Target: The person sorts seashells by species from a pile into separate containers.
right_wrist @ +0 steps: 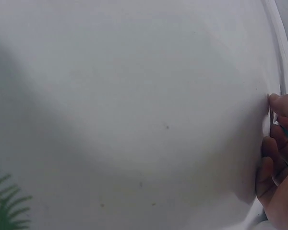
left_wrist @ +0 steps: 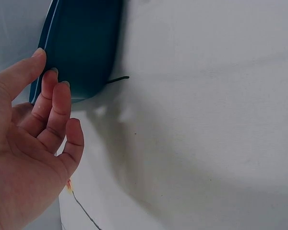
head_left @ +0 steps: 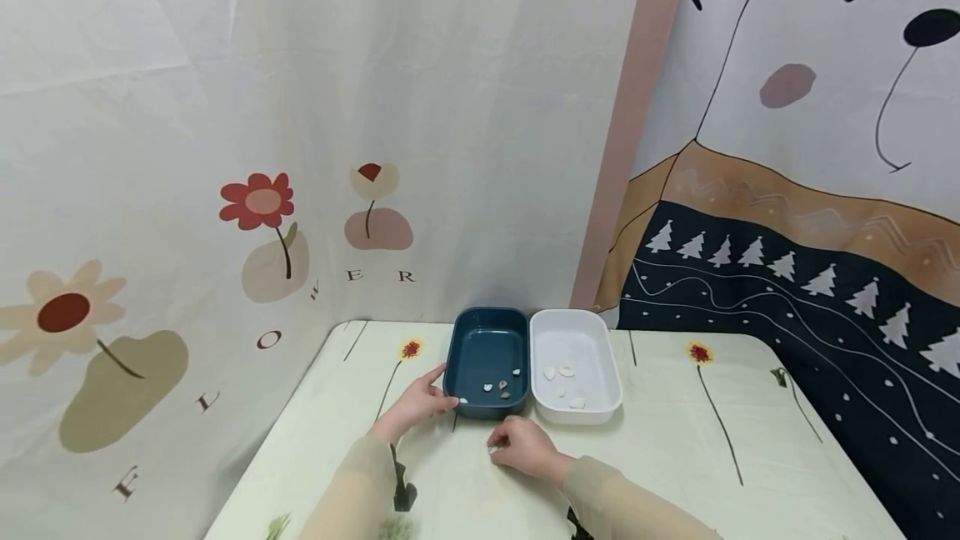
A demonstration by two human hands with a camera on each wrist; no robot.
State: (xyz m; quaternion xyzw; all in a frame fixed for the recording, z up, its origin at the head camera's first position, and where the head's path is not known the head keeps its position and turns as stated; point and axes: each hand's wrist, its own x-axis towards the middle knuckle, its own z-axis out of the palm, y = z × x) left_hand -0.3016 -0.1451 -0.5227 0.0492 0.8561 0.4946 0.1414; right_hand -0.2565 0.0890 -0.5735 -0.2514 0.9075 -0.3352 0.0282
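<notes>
My left hand (head_left: 426, 398) grips the near left corner of a dark blue rectangular dish (head_left: 470, 411). In the left wrist view its thumb lies at the rim, with the fingers (left_wrist: 57, 112) curled along the outer wall. Inside the dish lie several small pale and brownish pieces, like shells or pebbles. Just in front of the dish, close over the table, my right hand (head_left: 522, 446) pinches a small whitish piece (head_left: 492, 449) between thumb and fingertips. The right wrist view catches only part of this hand (right_wrist: 281, 158) at its right edge; the piece is mostly hidden there.
A white rectangular dish (head_left: 576, 417) stands right beside the blue one and holds several whitish shell-like pieces (head_left: 567, 372). Both are near the back edge of a table with a pale flowered cloth (head_left: 660, 432). Printed curtains (head_left: 480, 123) hang behind and at the left.
</notes>
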